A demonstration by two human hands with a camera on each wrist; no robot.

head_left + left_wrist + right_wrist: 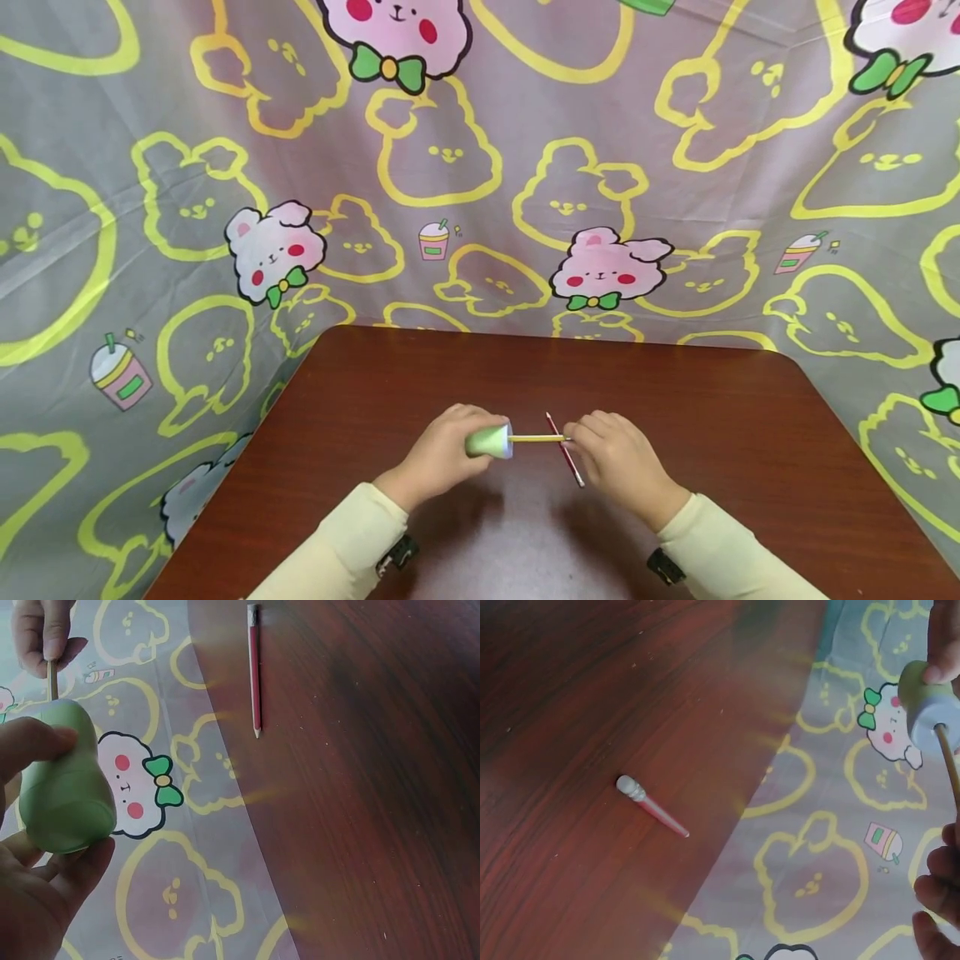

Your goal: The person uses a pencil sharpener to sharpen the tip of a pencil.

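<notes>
My left hand (438,454) grips a green, rounded pencil sharpener (486,442) with a whitish end, above the table. In the left wrist view the thumb lies over the sharpener's green body (67,787) and fingers curl beneath it. A yellow pencil (534,438) reaches from the sharpener's end toward my right hand (618,454), which pinches its far end. The right wrist view shows the pencil shaft (946,757) going into a hole in the white face (930,720); its inserted tip is hidden.
A red pencil (567,461) with a white eraser end lies on the dark brown wooden table (450,367), below the yellow one. Grey cloth (495,167) printed with yellow outlines and cartoon rabbits hangs behind the table and at its sides.
</notes>
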